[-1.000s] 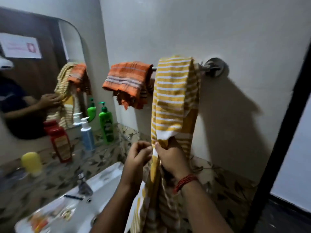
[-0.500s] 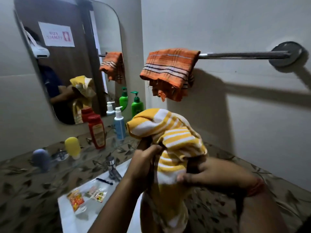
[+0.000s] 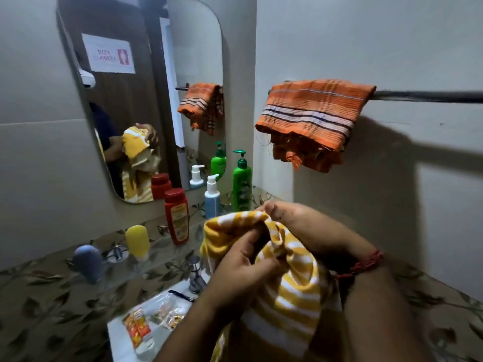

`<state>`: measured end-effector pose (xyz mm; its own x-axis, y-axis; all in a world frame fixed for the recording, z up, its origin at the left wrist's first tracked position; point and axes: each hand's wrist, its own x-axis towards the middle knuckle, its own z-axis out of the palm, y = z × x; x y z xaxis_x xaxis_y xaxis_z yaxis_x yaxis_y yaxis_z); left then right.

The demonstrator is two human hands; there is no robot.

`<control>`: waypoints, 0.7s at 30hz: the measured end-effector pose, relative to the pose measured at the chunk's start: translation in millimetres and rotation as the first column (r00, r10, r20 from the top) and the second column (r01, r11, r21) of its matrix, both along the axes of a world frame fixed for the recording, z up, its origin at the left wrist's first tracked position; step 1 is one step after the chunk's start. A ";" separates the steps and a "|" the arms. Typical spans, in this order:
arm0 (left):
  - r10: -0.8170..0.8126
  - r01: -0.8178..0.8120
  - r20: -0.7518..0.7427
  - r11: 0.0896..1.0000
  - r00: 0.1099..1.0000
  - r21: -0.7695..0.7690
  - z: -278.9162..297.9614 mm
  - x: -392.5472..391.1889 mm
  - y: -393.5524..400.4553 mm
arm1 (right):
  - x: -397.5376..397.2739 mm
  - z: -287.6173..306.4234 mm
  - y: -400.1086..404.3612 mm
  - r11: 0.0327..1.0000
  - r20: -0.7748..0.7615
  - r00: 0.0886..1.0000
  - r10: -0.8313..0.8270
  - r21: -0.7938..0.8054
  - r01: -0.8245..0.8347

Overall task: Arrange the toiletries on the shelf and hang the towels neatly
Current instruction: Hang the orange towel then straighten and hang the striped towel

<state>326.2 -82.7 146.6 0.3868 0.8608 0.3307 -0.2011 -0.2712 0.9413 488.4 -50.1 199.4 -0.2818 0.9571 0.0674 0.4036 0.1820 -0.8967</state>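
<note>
Right now your biggest risk is the loose tail of the yellow striped towel (image 3: 285, 288): it hangs down out of frame below your wrists, over the sink (image 3: 117, 333) by the front edge of the tabletop (image 3: 39, 296), and if you swing the bundle up to the rail (image 3: 428, 96) without gathering it, it could drag across the tap (image 3: 194, 273) or sweep the sachets (image 3: 137, 326) lying in the basin. A second risk is the bottles at the back edge: the red bottle (image 3: 177, 216), the blue pump bottle (image 3: 212, 197) and the green pump bottle (image 3: 242, 178) stand just beyond your knuckles, so a wide shake could knock them over.

Your left hand (image 3: 243, 270) has its grip clamped on a fold at the middle of the towel, fingers curled into the cloth. Your right hand (image 3: 308, 228) pinches the top edge, thumb and fingers together on it. The towel sits bunched between both grips, above the sink, well below the rail, where the orange towel (image 3: 311, 118) already hangs crumpled at the left end.
</note>
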 end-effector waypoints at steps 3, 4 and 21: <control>0.013 -0.010 -0.045 0.998 0.999 0.068 7.0 -4.1 -4.9 | -2.4 -1.1 14.8 0.989 -0.104 0.986 0.129 -0.063 -0.136; 0.051 -0.044 -0.060 0.993 0.997 0.113 11.4 -4.7 -6.6 | -4.6 0.5 19.3 0.988 -0.125 0.982 0.140 -0.047 -0.147; 0.947 -0.927 0.313 -0.053 0.071 0.371 27.1 54.4 -90.9 | -25.1 -23.5 -3.4 0.697 -0.671 0.503 0.545 0.030 -0.716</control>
<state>380.5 -173.6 173.7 -0.6490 0.2161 0.7294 0.5836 -0.4736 0.6596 463.3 -53.5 175.9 -0.7944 0.5452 0.2677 -0.3618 -0.0707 -0.9296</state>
